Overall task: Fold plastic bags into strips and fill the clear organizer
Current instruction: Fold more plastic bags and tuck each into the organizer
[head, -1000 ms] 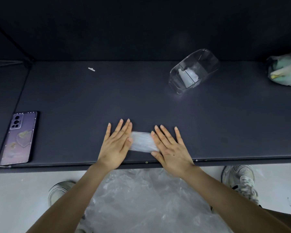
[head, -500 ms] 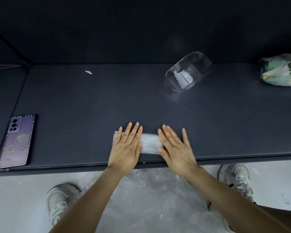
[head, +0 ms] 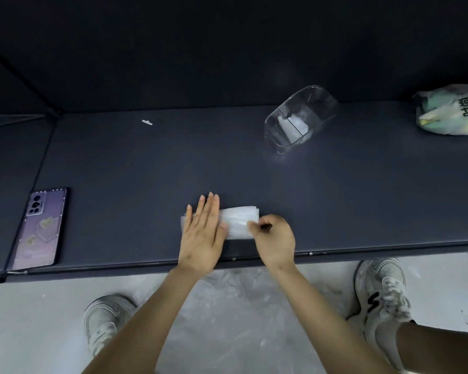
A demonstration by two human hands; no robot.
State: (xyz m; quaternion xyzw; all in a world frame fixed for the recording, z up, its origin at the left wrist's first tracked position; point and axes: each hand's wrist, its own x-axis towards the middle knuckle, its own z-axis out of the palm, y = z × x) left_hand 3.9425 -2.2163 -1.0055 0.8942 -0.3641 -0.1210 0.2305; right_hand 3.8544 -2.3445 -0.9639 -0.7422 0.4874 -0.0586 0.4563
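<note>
Clear plastic sheeting (head: 227, 306) lies crumpled on the pale floor (head: 25, 319) below the front edge, between your left sneaker (head: 103, 319) and your right sneaker (head: 381, 292). On the dark surface (head: 146, 171), close to the front edge and about midway along it, lies the folded plastic bag (head: 239, 221), a whitish translucent strip running left to right. Your left hand (head: 203, 236) is released and flat, palm down, fingers straight and together. It presses on the strip's left part, so only a sliver of plastic shows past your little finger. Your right hand (head: 274, 237) is curled, thumb and fingertips grasping the strip's right end in a pinch. Near the front left corner a phone (head: 39, 229) in a purple case lies face down, well apart from your hands. Farther back, right of centre, stands the clear organizer (head: 300, 120) with 1 white folded bag (head: 295, 125) inside; which side of its divider holds it is unclear. A small white scrap (head: 147, 122) lies near the back edge, left of centre. At the back right corner rests a printed bag (head: 449, 112), partly out of view.
</note>
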